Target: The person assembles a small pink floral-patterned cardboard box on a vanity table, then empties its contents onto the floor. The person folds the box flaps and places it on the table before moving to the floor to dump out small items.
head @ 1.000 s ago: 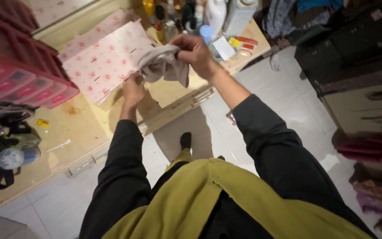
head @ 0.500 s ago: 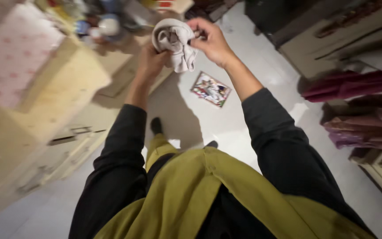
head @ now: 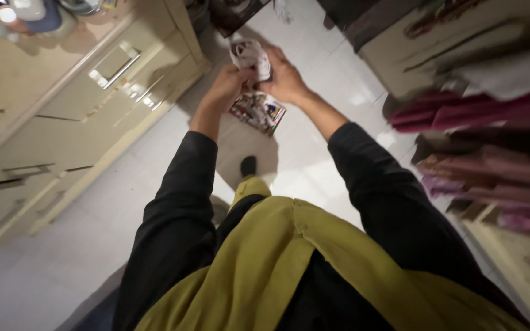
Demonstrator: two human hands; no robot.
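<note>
While my left hand (head: 227,86) and right hand (head: 284,78) both grip the pale cloth (head: 251,56) closed-fingered above the floor (head: 314,165), over a printed packet (head: 257,111), it looks bunched, not fully folded.

Colourful printed packet (head: 257,111) on white floor (head: 62,257) — cream drawers (head: 93,122) alongside.

flat colourful printed packet (head: 257,111) on white floor, possibly a card
</note>
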